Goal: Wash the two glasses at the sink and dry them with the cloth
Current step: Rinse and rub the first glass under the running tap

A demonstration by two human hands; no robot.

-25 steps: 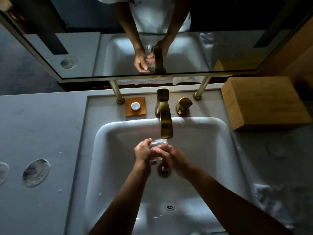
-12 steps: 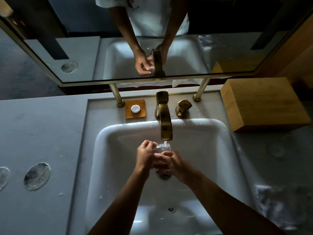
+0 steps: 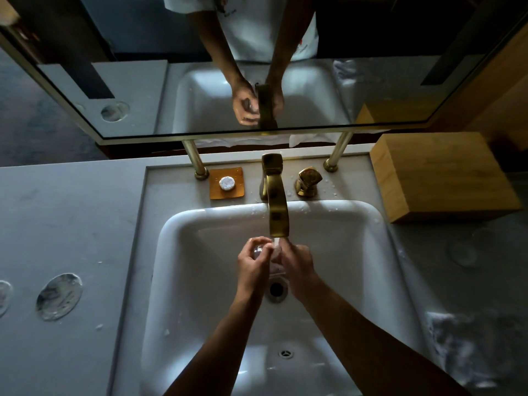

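Broadly, a grey matte stone tabletop (image 3: 65, 224) spans the view, flat and speckled with water drops. Mirror (image 3: 257, 67): wide, metal-framed, raised on two brushed posts, reflecting the basin and the person's forearms. Sink (image 3: 357, 281): white glazed ceramic, rectangular with rounded corners, smooth and wet, a round metal drain (image 3: 276, 290) at its middle and a small overflow fitting nearer the camera. Wooden box (image 3: 440, 175): pale grained block, square-edged, on the tabletop right of the basin. Cloth (image 3: 460, 347): crumpled, pale, lying on the tabletop at the sink's right front corner. Faucet (image 3: 275, 201): brass-toned, squared arched spout, a thin stream falling from its tip; a matching faceted knob (image 3: 308, 181) stands just right of it. Soap dish (image 3: 227, 182): square, amber, holding a small round white soap puck (image 3: 227, 183). Circular wet marks (image 3: 59, 297): flat rings on the tabletop at the far left. Left hand (image 3: 253, 265) and right hand (image 3: 297, 267): both over the drain beneath the spout, each grip curled around a clear, glossy glass (image 3: 273, 254) held between them in the stream; its outline is largely hidden by the fingers. The second glass cannot be made out.
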